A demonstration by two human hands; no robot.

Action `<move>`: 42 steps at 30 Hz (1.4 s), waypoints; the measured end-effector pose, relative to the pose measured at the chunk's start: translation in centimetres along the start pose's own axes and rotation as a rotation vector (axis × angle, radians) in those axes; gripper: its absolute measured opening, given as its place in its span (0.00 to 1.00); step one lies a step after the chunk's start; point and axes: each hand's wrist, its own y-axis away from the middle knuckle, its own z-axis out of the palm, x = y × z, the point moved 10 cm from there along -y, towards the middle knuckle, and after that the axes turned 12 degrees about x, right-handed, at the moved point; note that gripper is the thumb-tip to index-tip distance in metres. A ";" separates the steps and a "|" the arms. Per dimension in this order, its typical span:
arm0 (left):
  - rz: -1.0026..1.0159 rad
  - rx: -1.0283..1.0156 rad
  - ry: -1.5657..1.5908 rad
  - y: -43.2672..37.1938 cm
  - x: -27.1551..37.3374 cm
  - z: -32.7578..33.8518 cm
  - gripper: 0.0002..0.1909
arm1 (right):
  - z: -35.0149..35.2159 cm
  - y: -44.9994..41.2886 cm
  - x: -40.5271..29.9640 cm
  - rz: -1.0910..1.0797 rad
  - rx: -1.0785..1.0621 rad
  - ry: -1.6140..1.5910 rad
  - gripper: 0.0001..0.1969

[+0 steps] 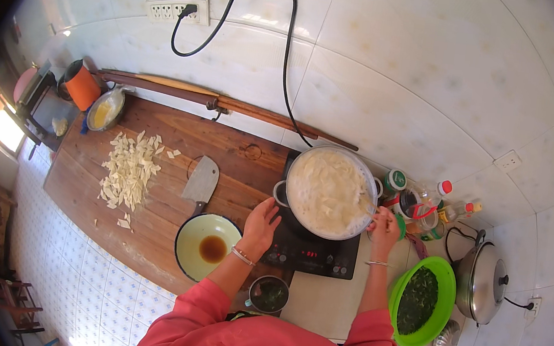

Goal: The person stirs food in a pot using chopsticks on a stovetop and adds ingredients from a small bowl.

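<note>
A two-handled metal pot (330, 192) full of foamy liquid and pale noodle pieces stands on a black induction cooker (318, 260) with a lit display. My right hand (384, 226) is at the pot's right rim, closed on a thin utensil, perhaps chopsticks, whose tip reaches into the foam. By the pot's left handle is my left hand (262, 222), fingers apart and holding nothing; whether it touches the handle I cannot tell. An enamel basin (196, 230) with brown liquid lies below left. Cut dough pieces (128, 171) are heaped on the wooden board (175, 125), left of a cleaver (202, 180).
A small pot of greens (268, 295) sits close to my body. At right are a green basin of leafy greens (426, 303), jars and bottles (427, 205) and a lidded metal pot (482, 283). A black power cord (289, 46) hangs down the wall behind the cooker.
</note>
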 end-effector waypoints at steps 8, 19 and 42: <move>0.004 0.017 0.019 0.2 0.9 -0.8 0.22 | 4.8 2.1 -4.9 0.034 -0.179 -0.159 0.14; -0.015 0.007 0.046 0.0 0.5 -0.6 0.18 | 7.8 2.8 -3.8 0.195 -0.135 -0.339 0.13; -0.023 0.016 0.048 0.7 0.8 -0.6 0.14 | 8.0 3.5 -1.1 0.318 -0.005 -0.428 0.13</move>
